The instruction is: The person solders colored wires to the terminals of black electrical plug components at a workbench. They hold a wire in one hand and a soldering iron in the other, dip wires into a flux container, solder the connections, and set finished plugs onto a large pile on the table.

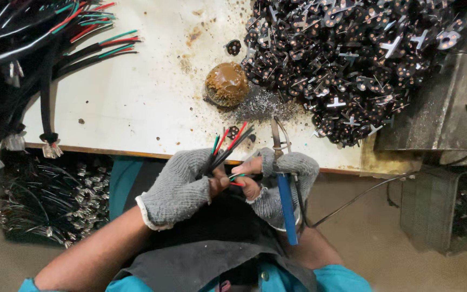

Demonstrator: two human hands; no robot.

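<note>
My left hand point(182, 186), in a grey knit glove with bare fingertips, grips a bundle of thin wires point(228, 147) with red, green and black ends that fan up toward the table edge. My right hand point(282, 176), gloved the same way, holds a soldering iron point(285, 189) with a blue handle, its metal tip pointing up at the table. The right fingertips also pinch a red and a green wire end point(237, 178) between the two hands. A small black round part point(233, 131) lies on the table just above the wire tips.
A large heap of black round parts with metal tabs point(347, 59) fills the white table's point(136, 97) right side. A brown lump of flux point(226, 84) sits mid-table. Bundled cables point(22, 59) lie at left, more below point(55, 203). A grey metal machine point(449, 108) stands right.
</note>
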